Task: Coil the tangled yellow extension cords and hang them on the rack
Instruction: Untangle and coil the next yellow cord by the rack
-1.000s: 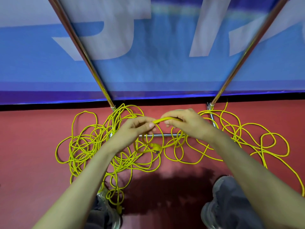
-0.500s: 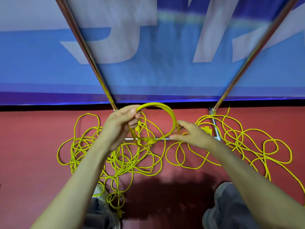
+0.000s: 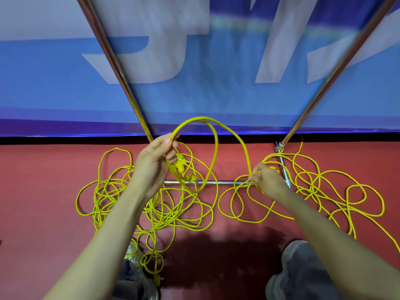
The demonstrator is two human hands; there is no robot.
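- The blue banner [image 3: 216, 83] hangs behind the crossbar [image 3: 216, 182] and has no part in this job.
- The red floor [image 3: 43, 213] carries everything on both sides of the crossbar.
- The rack [image 3: 121, 68] rises on two slanted poles from the crossbar's ends. I see nothing hung on it.
- The yellow cords [image 3: 108, 191] lie on the floor, dense at the crossbar's left end and looser round its right end. Several strands cross the bar, so I expect snags there.
- My shoes [image 3: 303, 271] stand on the near side of the crossbar, the left one among the strands.
- My left hand [image 3: 153, 163], above the crossbar's left half, has its fingers [image 3: 171, 156] curled round the cord. It holds one raised loop [image 3: 214, 152] with a plug [image 3: 180, 165] dangling.
- My right hand [image 3: 268, 180], over the crossbar's right half, pinches the same cord further along.
- I judge the coiling barely begun. Next I must carry that length across to the left hand, drawing slack gently.
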